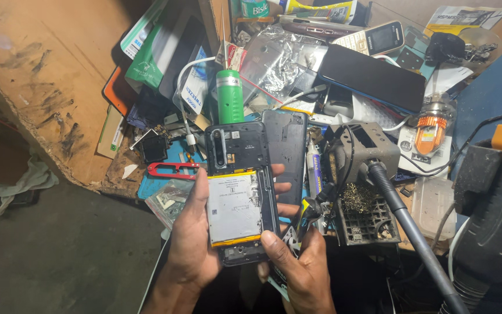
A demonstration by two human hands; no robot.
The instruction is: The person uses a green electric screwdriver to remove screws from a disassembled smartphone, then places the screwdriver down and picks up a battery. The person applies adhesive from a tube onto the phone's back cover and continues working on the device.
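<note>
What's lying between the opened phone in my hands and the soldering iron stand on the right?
In the head view, a dark phone back cover lies between the opened phone and the soldering iron stand.

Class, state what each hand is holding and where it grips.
Left hand cradles the opened smartphone by its left edge; right hand pinches the lower right corner.

A phone repair workshop, judging by the clutter: an opened smartphone (241, 192) with its battery bare, a detached back cover (286, 151), a keypad phone (373, 38) and a dark handset (372, 77) toward the bench's far edge, a soldering iron stand (362, 186) with brass wool, red-handled snips (172, 169), a scuffed wooden bench (47, 75).
</note>
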